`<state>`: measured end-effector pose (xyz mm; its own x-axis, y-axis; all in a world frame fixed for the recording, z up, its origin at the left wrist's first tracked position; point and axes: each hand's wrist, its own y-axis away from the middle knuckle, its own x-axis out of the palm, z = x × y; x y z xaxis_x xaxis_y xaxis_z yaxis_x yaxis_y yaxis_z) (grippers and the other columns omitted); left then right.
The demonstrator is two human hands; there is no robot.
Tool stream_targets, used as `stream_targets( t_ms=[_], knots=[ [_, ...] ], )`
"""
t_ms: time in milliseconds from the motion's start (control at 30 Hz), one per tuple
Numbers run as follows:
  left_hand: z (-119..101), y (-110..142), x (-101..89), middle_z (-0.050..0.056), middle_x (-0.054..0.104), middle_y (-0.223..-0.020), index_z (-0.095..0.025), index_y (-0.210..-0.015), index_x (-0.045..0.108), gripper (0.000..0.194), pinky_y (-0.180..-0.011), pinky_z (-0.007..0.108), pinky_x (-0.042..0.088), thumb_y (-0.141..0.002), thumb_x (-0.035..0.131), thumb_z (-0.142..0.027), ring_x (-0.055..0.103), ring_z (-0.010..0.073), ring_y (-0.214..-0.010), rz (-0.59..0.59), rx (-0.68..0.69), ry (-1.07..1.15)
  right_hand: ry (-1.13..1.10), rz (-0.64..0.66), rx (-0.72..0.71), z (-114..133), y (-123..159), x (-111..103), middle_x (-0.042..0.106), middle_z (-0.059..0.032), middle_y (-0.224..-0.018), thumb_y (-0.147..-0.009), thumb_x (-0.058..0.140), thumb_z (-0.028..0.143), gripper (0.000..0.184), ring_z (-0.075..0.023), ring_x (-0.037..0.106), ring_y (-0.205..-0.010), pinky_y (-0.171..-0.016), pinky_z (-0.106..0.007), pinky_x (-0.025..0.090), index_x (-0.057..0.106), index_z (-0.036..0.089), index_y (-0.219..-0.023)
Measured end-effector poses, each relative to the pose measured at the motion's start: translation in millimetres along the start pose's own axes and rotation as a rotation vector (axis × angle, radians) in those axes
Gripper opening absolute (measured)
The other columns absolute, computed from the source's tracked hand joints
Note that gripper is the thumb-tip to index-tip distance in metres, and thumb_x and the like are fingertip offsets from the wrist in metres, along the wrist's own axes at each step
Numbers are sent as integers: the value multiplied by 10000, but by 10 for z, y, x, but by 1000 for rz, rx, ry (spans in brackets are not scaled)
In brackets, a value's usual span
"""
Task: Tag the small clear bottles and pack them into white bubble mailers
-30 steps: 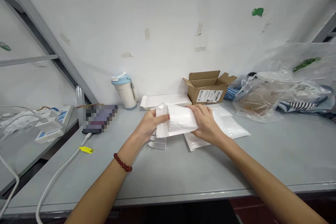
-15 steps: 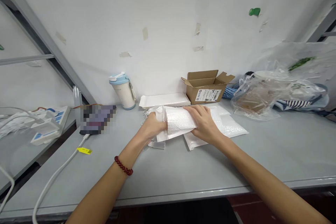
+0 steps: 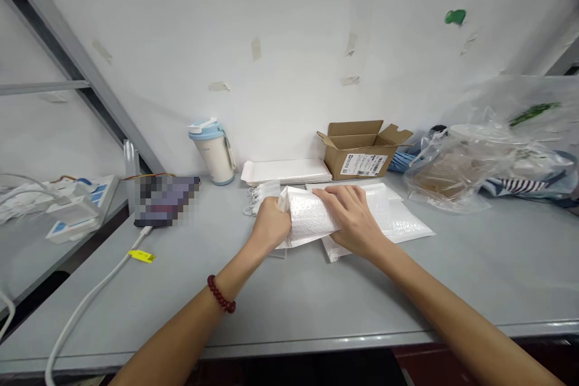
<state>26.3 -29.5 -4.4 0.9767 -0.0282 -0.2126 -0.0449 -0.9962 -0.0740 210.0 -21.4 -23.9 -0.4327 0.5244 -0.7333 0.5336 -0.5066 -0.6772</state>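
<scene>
A white bubble mailer (image 3: 311,217) is held just above the grey table between both hands. My left hand (image 3: 272,223) is closed at its left end, around the flap or mouth; its fingertips are hidden. My right hand (image 3: 355,217) grips the right end, fingers over the top and thumb below. More white bubble mailers (image 3: 404,220) lie flat beneath and beyond the right hand. Just behind my left hand is a bundle of small white items with thin cords (image 3: 260,194), partly covered. The edge of a small clear piece (image 3: 279,253) shows below the mailer.
At the back stand a blue-lidded cup (image 3: 216,154), a stack of white mailers (image 3: 287,170) and an open cardboard box (image 3: 357,157). A phone (image 3: 167,202) on a white cable (image 3: 104,289) lies left. Clear plastic bags (image 3: 452,172) and blue cloth crowd the right.
My left hand has shifted slightly right and closed over the mailer's left end, covering more of its flap. The right hand keeps its grip. The view has shifted slightly.
</scene>
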Motion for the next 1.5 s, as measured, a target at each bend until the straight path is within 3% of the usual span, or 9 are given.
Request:
stream_targets(
  t_ms=[167, 333, 467, 633, 767, 933, 1100, 1233, 1500],
  knots=[
    [-102, 28, -73, 45, 680, -773, -152, -808, 657, 224, -583, 266, 465, -688, 698, -338, 604, 167, -664, 106, -137, 162, 94, -7, 72, -103, -2, -46, 442, -166, -1303, -631, 478, -12, 795, -328, 429, -1185, -920, -514, 296, 334, 245, -1369],
    [-104, 23, -104, 59, 655, -720, -126, -761, 650, 273, -501, 236, 437, -760, 645, -399, 580, 119, -560, 232, -215, 289, 104, -54, 75, -143, -7, -63, 495, -155, -1279, -785, 509, 104, 569, -304, 457, -1184, -933, -509, 302, 406, 258, -1323],
    [-103, 16, -107, 51, 637, -677, -119, -711, 632, 266, -468, 220, 415, -780, 624, -376, 577, 110, -531, 227, -216, 283, 33, -46, -12, -89, 5, 0, 608, -113, -1100, -836, 456, 101, 368, -230, 557, -1030, -935, -476, 304, 528, 234, -1171],
    [-152, 20, -107, 45, 598, -588, -118, -635, 593, 413, -418, 219, 372, -782, 586, -505, 554, 114, -467, 129, -170, 270, 2, -69, -15, -78, 14, 22, 624, -89, -1062, -801, 365, -3, 432, -193, 569, -962, -925, -455, 302, 564, 240, -1098],
    [-146, 74, -50, 47, 595, -588, -141, -614, 569, 467, -469, 253, 414, -849, 460, -531, 545, 120, -470, 1, 111, 125, 29, -144, -45, -82, -4, -3, 643, -60, -977, -785, 339, -40, 412, -160, 567, -869, -898, -404, 314, 575, 220, -1000],
    [-29, 141, 40, 61, 626, -839, -174, -902, 601, 163, -651, 268, 464, -837, 547, -314, 572, 157, -753, -92, 714, -425, 119, -275, -95, -68, -33, -52, 654, -49, -910, -793, 382, -26, 300, -156, 550, -808, -865, -390, 332, 564, 203, -858],
    [102, 79, 134, 66, 551, -911, -180, -1026, 571, 175, -648, 259, 472, -860, 519, -201, 544, 156, -817, -241, 917, -619, 184, -351, -148, -19, -66, -177, 666, -41, -837, -830, 437, 4, 216, -136, 567, -786, -881, -384, 343, 558, 176, -877],
    [81, 88, 232, 50, 550, -868, -179, -915, 599, 138, -585, 219, 451, -892, 463, -184, 533, 124, -734, -247, 834, -514, 198, -371, -133, -4, -89, -231, 675, -29, -838, -849, 479, 38, 160, -132, 586, -796, -902, -381, 329, 553, 179, -846],
    [34, 141, 381, -43, 507, -529, -165, -640, 511, 290, -446, 204, 393, -824, 565, -381, 482, 78, -414, -49, 164, -70, 175, -371, 91, -180, -94, -213, 669, -71, -975, -885, 499, 135, 162, -181, 574, -939, -870, -352, 328, 551, 165, -1036]
  ],
)
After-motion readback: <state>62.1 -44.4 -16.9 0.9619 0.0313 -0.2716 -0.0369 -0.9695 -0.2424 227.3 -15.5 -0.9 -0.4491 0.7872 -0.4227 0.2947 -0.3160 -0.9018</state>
